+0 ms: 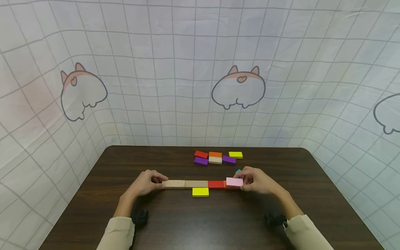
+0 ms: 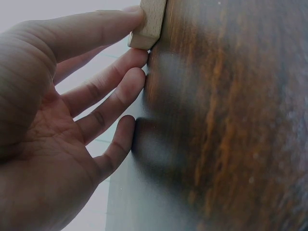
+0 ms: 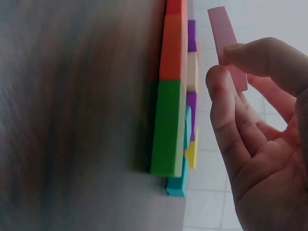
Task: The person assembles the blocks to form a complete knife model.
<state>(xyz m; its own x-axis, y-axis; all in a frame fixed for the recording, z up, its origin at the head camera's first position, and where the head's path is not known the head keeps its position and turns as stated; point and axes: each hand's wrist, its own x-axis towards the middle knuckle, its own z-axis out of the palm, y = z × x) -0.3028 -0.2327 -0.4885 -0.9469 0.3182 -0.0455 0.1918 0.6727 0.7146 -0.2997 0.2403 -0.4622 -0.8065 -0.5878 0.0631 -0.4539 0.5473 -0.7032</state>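
A straight row of blocks lies across the table: a plain wooden block [image 1: 174,184], another plain wooden block [image 1: 196,184], a red block [image 1: 216,184], an orange block [image 3: 173,48] and a green block [image 3: 167,127]. My left hand [image 1: 144,183] pinches the row's left end, thumb on the near side of the wooden block; its other fingertips touch the table. Above the row's right end, my right hand [image 1: 260,180] holds a pink block [image 1: 234,182] between thumb and fingers, apart from the blocks below. From the head, the pink block hides most of the green one.
A yellow block [image 1: 200,192] lies just in front of the row. Teal pieces [image 3: 177,180] sit behind its right end. Farther back is a cluster with a red block [image 1: 201,154], an orange block [image 1: 215,154], purple blocks [image 1: 229,160], a pale block [image 1: 215,160] and another yellow block [image 1: 235,155].
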